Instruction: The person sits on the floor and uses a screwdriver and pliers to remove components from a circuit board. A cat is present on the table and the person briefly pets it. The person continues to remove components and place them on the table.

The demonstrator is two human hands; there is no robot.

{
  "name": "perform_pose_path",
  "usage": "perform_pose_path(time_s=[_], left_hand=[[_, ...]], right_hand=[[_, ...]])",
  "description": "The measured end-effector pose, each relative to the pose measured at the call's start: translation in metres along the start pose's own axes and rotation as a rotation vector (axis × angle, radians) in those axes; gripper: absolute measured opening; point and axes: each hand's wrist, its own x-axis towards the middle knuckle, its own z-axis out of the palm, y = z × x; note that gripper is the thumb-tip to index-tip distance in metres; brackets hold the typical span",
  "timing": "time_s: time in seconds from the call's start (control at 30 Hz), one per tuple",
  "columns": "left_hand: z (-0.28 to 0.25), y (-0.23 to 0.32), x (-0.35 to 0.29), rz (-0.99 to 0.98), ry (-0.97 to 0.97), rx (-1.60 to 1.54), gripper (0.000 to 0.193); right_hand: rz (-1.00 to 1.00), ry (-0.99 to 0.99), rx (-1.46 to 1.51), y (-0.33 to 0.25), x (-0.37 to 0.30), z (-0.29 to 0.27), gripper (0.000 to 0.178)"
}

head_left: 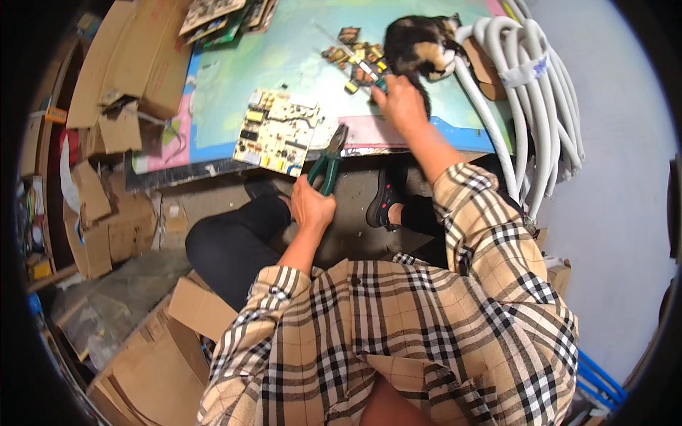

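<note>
Circuit board (280,131): lying at the table's (231,71) near edge. Pliers (331,162), beside it: left hand (312,206) wrapping fingers round them. Screwdriver (366,69), over loose components (349,35): right hand (403,105) curling fingers round it. Seemingly managing tools; next likely needing steady grip.

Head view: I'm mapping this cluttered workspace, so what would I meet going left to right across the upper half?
Cardboard box → cream circuit board → green-handled pliers in the left hand → calico cat → coiled white tubing.
</note>
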Motion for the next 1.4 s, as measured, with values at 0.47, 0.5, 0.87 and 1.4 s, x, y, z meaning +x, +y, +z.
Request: perform_pose_path(time_s=[0.47, 0.5, 0.87, 1.4], left_hand=[[0.001, 0.012, 0.004, 0.141, -0.018, 0.314, 0.046], [0.002, 0.012, 0.004, 0.14, -0.014, 0.322, 0.046], [0.002, 0.007, 0.003, 0.134, 0.01, 0.401, 0.047], [0.012, 0.008, 0.012, 0.169, 0.048, 0.388, 0.046]], right_hand=[[-0.156, -0.209, 0.117, 0.036, -0.102, -0.018, 0.038], [-0.162, -0.185, 0.153, 0.031, -0.102, -0.019, 0.038], [-0.097, -0.338, 0.097, 0.029, -0.114, -0.01, 0.046], [-0.17, -0.323, -0.052, 0.071, -0.117, 0.006, 0.043]])
